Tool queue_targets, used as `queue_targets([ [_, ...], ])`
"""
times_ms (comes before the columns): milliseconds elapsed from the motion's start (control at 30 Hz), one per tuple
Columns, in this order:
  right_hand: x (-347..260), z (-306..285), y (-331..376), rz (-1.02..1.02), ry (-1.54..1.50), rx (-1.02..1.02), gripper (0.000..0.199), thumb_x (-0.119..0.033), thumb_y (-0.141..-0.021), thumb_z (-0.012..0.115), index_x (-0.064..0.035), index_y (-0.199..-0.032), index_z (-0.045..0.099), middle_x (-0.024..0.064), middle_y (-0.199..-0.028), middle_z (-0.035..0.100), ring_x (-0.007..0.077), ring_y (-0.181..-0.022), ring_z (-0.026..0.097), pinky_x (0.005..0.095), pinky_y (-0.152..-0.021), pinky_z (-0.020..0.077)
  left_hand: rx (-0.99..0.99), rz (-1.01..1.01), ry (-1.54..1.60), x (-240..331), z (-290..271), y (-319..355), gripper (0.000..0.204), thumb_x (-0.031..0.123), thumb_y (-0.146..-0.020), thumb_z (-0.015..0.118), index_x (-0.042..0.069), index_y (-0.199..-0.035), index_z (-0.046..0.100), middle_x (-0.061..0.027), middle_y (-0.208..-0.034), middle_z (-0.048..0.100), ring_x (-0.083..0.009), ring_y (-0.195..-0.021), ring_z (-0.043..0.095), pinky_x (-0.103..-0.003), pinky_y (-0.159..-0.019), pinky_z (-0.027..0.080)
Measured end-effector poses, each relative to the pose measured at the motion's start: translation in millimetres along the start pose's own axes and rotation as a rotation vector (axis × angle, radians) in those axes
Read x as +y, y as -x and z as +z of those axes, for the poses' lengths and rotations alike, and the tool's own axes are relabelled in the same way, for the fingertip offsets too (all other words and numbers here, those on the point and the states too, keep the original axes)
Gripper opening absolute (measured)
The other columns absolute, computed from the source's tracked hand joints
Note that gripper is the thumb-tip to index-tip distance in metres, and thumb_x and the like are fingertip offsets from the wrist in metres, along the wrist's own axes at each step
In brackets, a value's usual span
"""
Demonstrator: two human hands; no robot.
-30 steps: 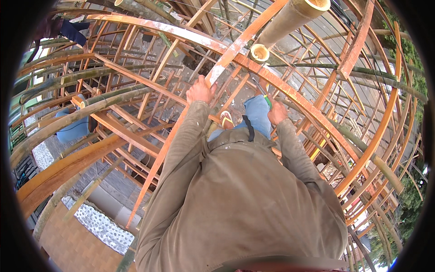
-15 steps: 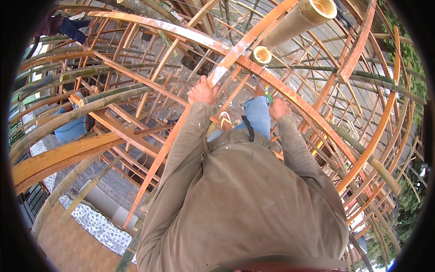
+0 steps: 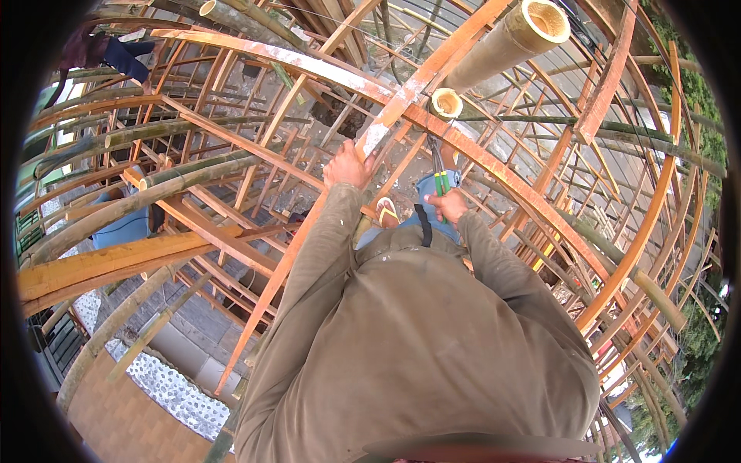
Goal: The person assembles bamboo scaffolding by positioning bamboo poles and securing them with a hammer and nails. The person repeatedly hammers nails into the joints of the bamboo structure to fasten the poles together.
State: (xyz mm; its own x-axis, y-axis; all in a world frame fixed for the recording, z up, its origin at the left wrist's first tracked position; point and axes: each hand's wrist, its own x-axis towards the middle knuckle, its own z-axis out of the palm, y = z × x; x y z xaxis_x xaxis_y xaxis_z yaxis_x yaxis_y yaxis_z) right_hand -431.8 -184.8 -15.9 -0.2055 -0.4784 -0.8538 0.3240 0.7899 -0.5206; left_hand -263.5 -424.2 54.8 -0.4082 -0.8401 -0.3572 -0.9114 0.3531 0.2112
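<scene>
My left hand (image 3: pixel 349 166) is closed around a long orange-brown timber (image 3: pixel 292 251) that runs diagonally past my left side. White smears mark its upper face just beyond my fingers. My right hand (image 3: pixel 449 205) grips green-handled pliers (image 3: pixel 441 182) above my lap, with the dark metal end pointing away from me. Past the pliers, a second timber (image 3: pixel 505 171) crosses the first one, and a cut bamboo end (image 3: pixel 446 102) stands close to that crossing. How the two timbers are joined cannot be made out.
A thick upright bamboo pole (image 3: pixel 505 50) rises at the far right. Timber and bamboo framing surrounds me, with ground far below. A heavy beam (image 3: pixel 116 262) extends at left. Another person's dark-clad leg (image 3: pixel 127 54) shows at upper left, and someone in blue (image 3: pixel 123 220) is partly hidden at left.
My right hand has moved left, in over my lap, and the pliers have turned so both green handles show. My left hand keeps its hold on the timber.
</scene>
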Motion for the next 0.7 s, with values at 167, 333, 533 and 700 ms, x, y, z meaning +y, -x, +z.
queue_targets([
  [167,-38,52,23,0.125,-0.582,-0.081,0.023,-0.01,-0.089,0.074,-0.0072,-0.086,0.051,-0.0023,-0.065,0.043,0.0113,-0.052,0.045,0.0318,-0.047,0.0387,-0.013,0.015,-0.003,-2,2,-6,0.053,0.051,-0.085,0.071,0.007,-0.111,0.055,-0.0203,-0.105,0.07,-0.0408,-0.093,0.071,-0.054,-0.078,0.055],
  [333,-85,92,18,0.193,-1.139,-0.231,0.017,-0.01,-0.092,0.07,-0.0052,-0.088,0.054,-0.0003,-0.069,0.047,0.0113,-0.054,0.045,0.0304,-0.043,0.0409,0.007,0.02,0.028,-5,5,-2,0.053,0.05,-0.084,0.073,0.007,-0.109,0.054,-0.0194,-0.101,0.07,-0.0412,-0.09,0.071,-0.054,-0.077,0.055],
  [533,-14,38,4,-0.104,0.016,0.185,0.024,-0.016,-0.088,0.072,-0.0052,-0.102,0.056,0.0123,-0.077,0.059,0.0271,-0.066,0.059,0.0412,-0.06,0.0499,-0.018,0.022,0.048,-7,4,-6,0.055,0.051,-0.084,0.072,0.007,-0.11,0.054,-0.019,-0.1,0.07,-0.0411,-0.09,0.071,-0.054,-0.076,0.056],
  [700,0,-72,-41,-0.293,0.944,0.42,0.032,-0.022,-0.088,0.065,-0.0051,-0.115,0.058,0.0286,-0.094,0.069,0.0491,-0.095,0.066,0.057,-0.084,0.0528,-0.076,-0.007,0.039,-6,3,-6,0.056,0.053,-0.085,0.071,0.008,-0.113,0.053,-0.0191,-0.103,0.069,-0.0404,-0.091,0.071,-0.053,-0.076,0.056],
])
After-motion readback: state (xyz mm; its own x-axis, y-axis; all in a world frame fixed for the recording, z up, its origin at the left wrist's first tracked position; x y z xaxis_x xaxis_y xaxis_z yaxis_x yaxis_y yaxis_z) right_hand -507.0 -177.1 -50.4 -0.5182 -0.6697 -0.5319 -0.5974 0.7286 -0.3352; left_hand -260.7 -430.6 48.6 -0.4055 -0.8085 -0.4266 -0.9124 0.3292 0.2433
